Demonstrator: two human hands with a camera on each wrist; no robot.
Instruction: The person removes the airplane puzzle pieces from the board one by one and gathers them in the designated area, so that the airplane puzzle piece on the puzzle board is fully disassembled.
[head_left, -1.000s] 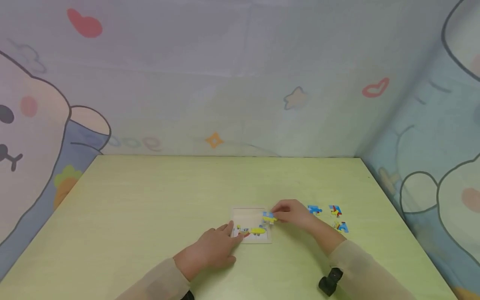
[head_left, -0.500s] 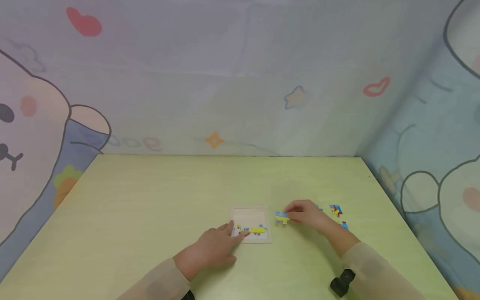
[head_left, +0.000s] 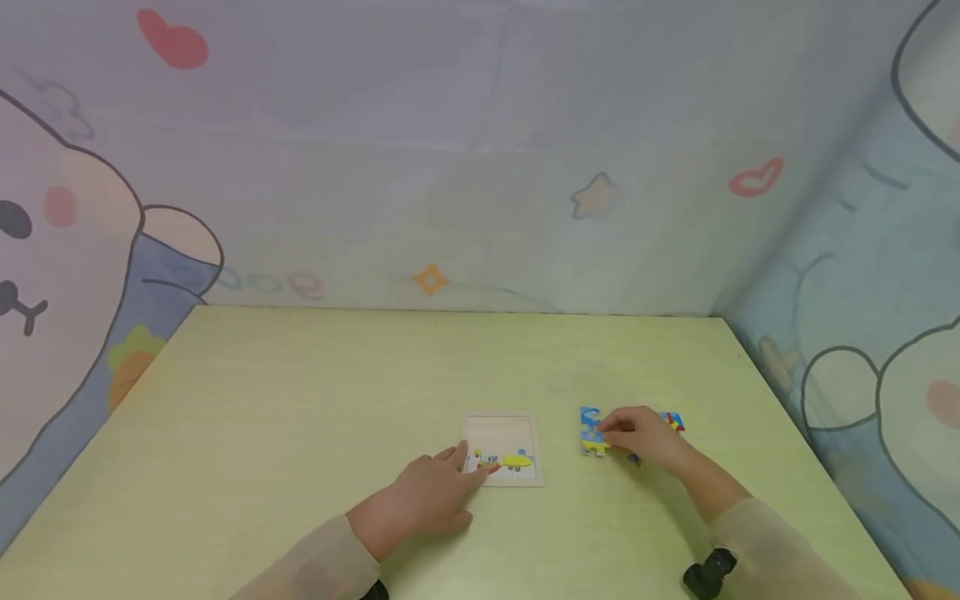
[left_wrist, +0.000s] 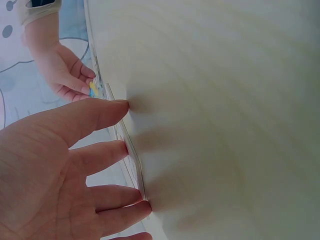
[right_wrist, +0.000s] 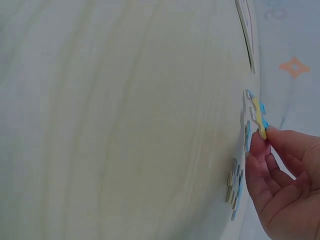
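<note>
My left hand (head_left: 431,492) rests with fingers outstretched at the left side of a small square wooden puzzle tray (head_left: 501,485). Along the tray's bottom lie fitted pieces showing a yellow shape. In the left wrist view, the straight left fingers (left_wrist: 112,150) touch the tray's edge. My right hand (head_left: 645,435), to the right of the tray, pinches a yellow and blue puzzle piece (right_wrist: 260,117) between thumb and fingertips. Just above it in the head view is a blue puzzle-piece area (head_left: 590,416), bordering the yellow one.
More loose puzzle pieces (right_wrist: 235,187) lie under and beside the right hand, among them a blue and red one (head_left: 672,421); some are partly hidden. A black wrist camera (head_left: 708,573) sits at the right sleeve. Printed cloth walls (head_left: 480,208) bound the pale table (head_left: 300,400).
My right hand has moved right, away from the tray, carrying the yellow and blue puzzle piece toward the loose pieces. The left hand has stayed on the tray.
</note>
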